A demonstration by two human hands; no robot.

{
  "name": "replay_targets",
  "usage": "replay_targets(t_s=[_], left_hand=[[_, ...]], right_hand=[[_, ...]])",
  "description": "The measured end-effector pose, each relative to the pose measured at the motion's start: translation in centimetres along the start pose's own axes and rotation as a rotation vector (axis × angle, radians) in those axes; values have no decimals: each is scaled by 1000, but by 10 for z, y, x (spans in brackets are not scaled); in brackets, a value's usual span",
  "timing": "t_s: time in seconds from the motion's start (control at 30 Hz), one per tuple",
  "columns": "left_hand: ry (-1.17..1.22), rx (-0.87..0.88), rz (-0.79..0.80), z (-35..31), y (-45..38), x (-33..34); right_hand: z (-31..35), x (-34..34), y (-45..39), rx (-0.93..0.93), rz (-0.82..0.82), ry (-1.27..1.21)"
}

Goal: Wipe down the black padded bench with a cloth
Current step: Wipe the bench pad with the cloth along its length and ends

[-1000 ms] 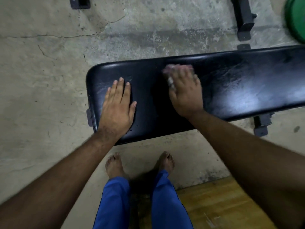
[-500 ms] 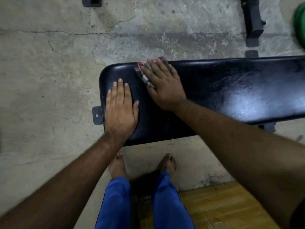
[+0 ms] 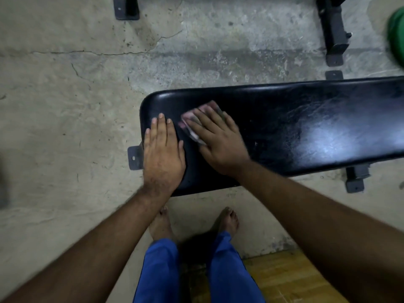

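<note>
Pressing flat on the black padded bench (image 3: pixel 284 127), both hands occupy its rounded left end, as seen from the head camera looking down. The left hand (image 3: pixel 162 156) lies palm down with fingers straight and close together, resting near the end and near edge of the pad and holding nothing. The right hand (image 3: pixel 218 138) lies just beside it, angled toward the far left, with fingers extended over a folded cloth (image 3: pixel 192 125) that it presses against the upholstery; the cloth is pinkish with grey marks, blurred, and shows only at the fingertips and along the thumb side of the hand. The two hands are close but not touching. A glossy sheen marks the pad toward the right. The bench stands on a cracked concrete floor (image 3: pixel 65 106); dark metal feet (image 3: pixel 134 158) of its frame project at the left end and at the near right. Beyond it, further black metal supports (image 3: pixel 333 33) rest on the floor, and a green object (image 3: pixel 396 33), blurred and cut off, sits at the upper right edge. Below the bench appear bare feet (image 3: pixel 227 219), blue trouser legs (image 3: pixel 160 272) and a wooden board (image 3: pixel 290 278).
</note>
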State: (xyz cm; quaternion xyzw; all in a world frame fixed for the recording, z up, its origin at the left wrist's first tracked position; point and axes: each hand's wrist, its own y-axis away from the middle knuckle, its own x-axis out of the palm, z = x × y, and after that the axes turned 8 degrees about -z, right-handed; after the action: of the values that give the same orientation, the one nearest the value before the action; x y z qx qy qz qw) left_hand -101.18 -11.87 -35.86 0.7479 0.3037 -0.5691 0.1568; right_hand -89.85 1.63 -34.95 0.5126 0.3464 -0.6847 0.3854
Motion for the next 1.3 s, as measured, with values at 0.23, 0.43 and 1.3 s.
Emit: replay_targets(t_s=[0.23, 0.43, 1.3], left_hand=[[-13, 34, 2, -5, 2, 2], [46, 45, 25, 0, 3, 0], [260, -1, 80, 45, -4, -12]], right_hand=[[13, 2, 47, 286, -50, 44], [-13, -5, 60, 550, -127, 108], [2, 7, -61, 235, -45, 73]])
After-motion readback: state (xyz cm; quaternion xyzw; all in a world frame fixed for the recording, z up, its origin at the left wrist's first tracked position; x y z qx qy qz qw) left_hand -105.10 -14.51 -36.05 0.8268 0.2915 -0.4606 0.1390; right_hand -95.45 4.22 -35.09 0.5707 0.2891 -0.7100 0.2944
